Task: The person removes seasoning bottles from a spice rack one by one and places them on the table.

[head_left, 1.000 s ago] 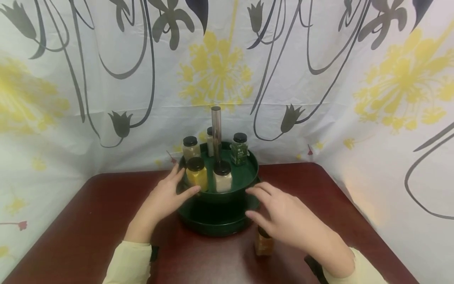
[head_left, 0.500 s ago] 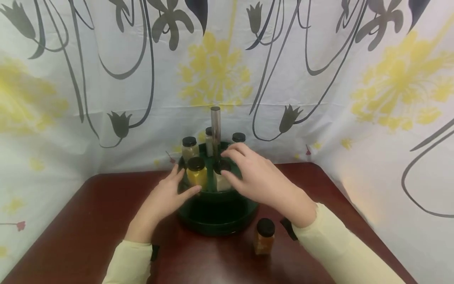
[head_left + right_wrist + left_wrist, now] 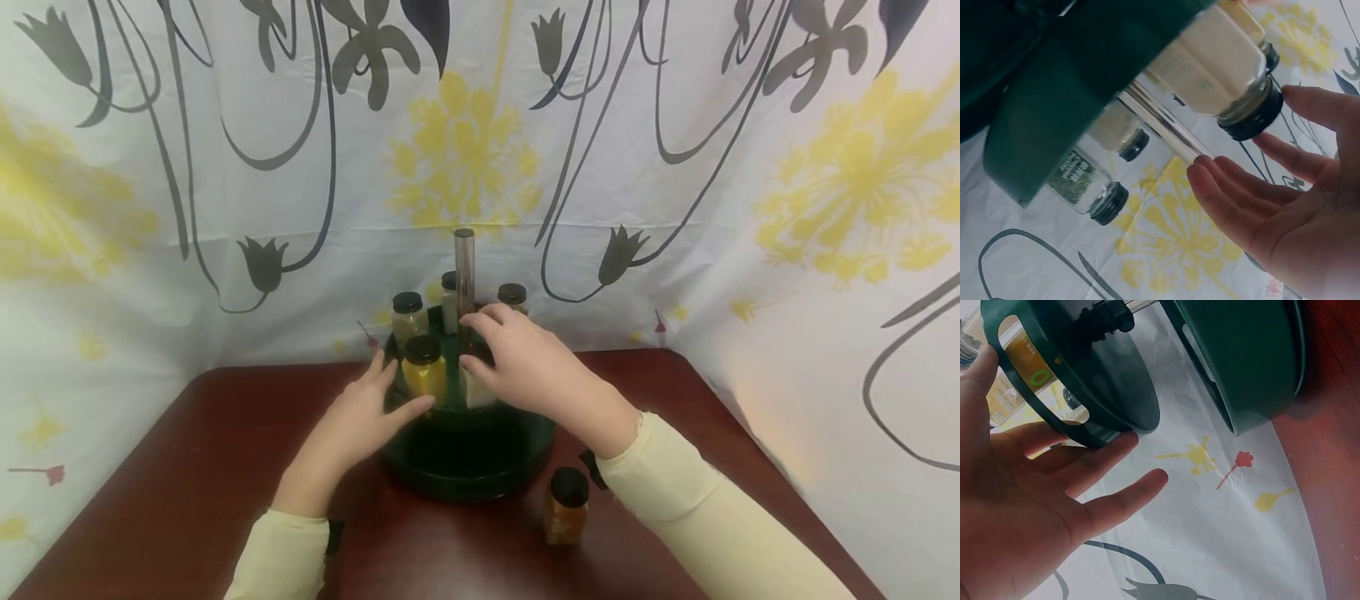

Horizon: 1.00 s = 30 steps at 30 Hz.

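A dark green two-tier turntable (image 3: 465,483) stands on the table, its upper tray carrying several square black-lidded jars round a metal pole (image 3: 464,262). My left hand (image 3: 356,429) rests at the upper tray's left and front rim, thumb and fingers spread beside a jar of yellow powder (image 3: 424,379). In the left wrist view those fingers lie along the slotted side wall. Over a jar of cream-coloured powder (image 3: 1210,72) reaches my right hand (image 3: 528,362). Its thumb is right at the black lid (image 3: 1252,112) in the right wrist view, the other fingers spread out past the lid.
A jar of orange-brown spice (image 3: 566,510) stands on the dark red table (image 3: 247,467), in front of the turntable and below the right forearm. A jar of green herbs (image 3: 1079,181) sits behind the right hand. Patterned white cloth (image 3: 337,192) hangs close behind the table.
My right hand has left the air above the orange-brown spice jar and moved up and left to the cream-coloured powder jar. The left hand stays at the tray rim.
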Available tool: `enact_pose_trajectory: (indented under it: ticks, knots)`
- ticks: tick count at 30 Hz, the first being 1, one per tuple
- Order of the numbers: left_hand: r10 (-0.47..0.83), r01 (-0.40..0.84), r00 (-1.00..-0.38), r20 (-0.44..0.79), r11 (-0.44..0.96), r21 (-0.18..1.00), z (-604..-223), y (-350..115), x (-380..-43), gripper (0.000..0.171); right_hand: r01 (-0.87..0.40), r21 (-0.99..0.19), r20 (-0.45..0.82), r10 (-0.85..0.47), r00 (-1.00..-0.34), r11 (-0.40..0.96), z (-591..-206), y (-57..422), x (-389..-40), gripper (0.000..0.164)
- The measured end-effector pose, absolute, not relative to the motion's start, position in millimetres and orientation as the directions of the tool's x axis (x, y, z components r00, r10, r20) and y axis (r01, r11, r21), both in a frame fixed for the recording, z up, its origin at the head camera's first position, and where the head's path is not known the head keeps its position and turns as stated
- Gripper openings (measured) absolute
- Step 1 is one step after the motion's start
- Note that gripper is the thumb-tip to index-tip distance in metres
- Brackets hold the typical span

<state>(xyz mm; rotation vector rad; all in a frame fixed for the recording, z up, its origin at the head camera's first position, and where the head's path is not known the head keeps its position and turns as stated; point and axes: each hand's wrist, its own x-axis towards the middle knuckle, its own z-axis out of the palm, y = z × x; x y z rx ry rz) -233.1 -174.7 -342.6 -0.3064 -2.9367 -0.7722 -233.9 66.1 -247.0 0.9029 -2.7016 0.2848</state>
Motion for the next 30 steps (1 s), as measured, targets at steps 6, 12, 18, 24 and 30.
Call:
enact_pose_trajectory:
  ticks: [6, 12, 18, 24, 30]
  knots:
    - [0.175, 0.224, -0.974, 0.145, 0.852, 0.474, -342, -176, -232, 0.105, -0.620, -0.064, 0.284, -0.581, -0.763, 0.782, -255, 66, -234, 0.049]
    - [0.175, 0.224, -0.974, 0.146, 0.852, 0.473, -342, -175, -231, 0.104, -0.626, -0.082, 0.278, -0.585, -0.762, 0.776, -260, 67, -234, 0.048]
    - [0.177, 0.224, -0.974, 0.142, 0.850, 0.477, -342, -175, -230, 0.104, -0.638, -0.163, 0.287, -0.583, -0.761, 0.753, -263, 69, -232, 0.048]
    - [0.169, 0.203, -0.979, 0.112, 0.835, 0.511, -339, -173, -230, 0.106, -0.648, -0.153, 0.320, -0.583, -0.747, 0.746, -265, 73, -232, 0.047]
    - [0.152, 0.170, -0.985, 0.076, 0.847, 0.504, -334, -170, -232, 0.107, -0.652, -0.170, 0.360, -0.570, -0.739, 0.739, -259, 78, -229, 0.046]
